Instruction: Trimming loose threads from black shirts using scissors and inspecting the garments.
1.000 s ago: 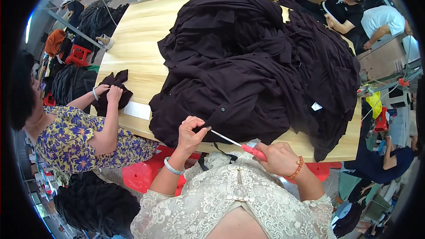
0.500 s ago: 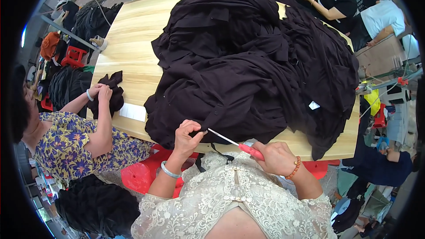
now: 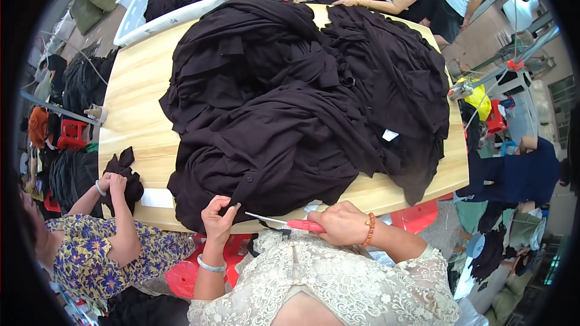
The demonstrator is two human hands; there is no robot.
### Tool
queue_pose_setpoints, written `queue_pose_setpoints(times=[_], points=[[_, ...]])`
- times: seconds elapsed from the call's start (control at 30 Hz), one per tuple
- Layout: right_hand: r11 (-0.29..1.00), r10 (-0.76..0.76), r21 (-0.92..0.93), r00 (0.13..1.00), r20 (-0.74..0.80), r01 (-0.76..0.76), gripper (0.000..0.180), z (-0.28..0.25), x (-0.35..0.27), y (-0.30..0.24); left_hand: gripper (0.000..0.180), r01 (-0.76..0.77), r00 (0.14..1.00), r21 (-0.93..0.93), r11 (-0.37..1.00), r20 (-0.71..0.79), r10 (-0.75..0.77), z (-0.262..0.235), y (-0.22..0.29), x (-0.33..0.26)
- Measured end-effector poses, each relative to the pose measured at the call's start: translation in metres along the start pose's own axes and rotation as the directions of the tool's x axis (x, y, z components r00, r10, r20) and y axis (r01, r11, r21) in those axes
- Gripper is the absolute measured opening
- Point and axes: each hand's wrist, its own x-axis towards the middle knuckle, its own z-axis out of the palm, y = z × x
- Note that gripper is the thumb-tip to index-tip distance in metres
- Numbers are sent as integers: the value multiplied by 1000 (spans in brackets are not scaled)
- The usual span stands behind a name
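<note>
Co-worker's hands (image 3: 112, 182) lowered; garment pile (image 3: 302, 96) crowds scissors (image 3: 290, 223).

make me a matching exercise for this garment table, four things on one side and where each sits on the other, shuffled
Things:
1. red-handled scissors
2. white bin
3. small white tag
4. white paper slip

Places:
a. on the dark garment pile, toward its right side
b. on the wooden table, near the co-worker in the flowered top
c. in the right hand
d. beyond the table's far left corner, holding dark cloth

Pairs: 1-c, 2-d, 3-a, 4-b
</note>
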Motion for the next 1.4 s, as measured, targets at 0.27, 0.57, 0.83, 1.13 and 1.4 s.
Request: queue_pose_setpoints(times=[0.27,0.57,0.83,1.13,1.4], points=[[989,-72,118,987,-141,89,22,17,25,29,13,-86,995,-224,971,-66,73,-26,80,39],[949,312,148,904,-293,-280,28,-50,116,82,22,-499,864,-248,830,-212,456,-90,162,66],[914,85,-190,627,-774,-358,30,-172,131,111,14,-411,853,-90,907,-389,348,-138,140,131],[854,-279,-488,636,-720,-178,32,-259,206,115,38,-266,812,279,923,-451,370,-148,77,269],[898,335,380,905,-264,-222,30,-73,106,110,48,296,951,468,833,-223,-213,-51,-14,34]])
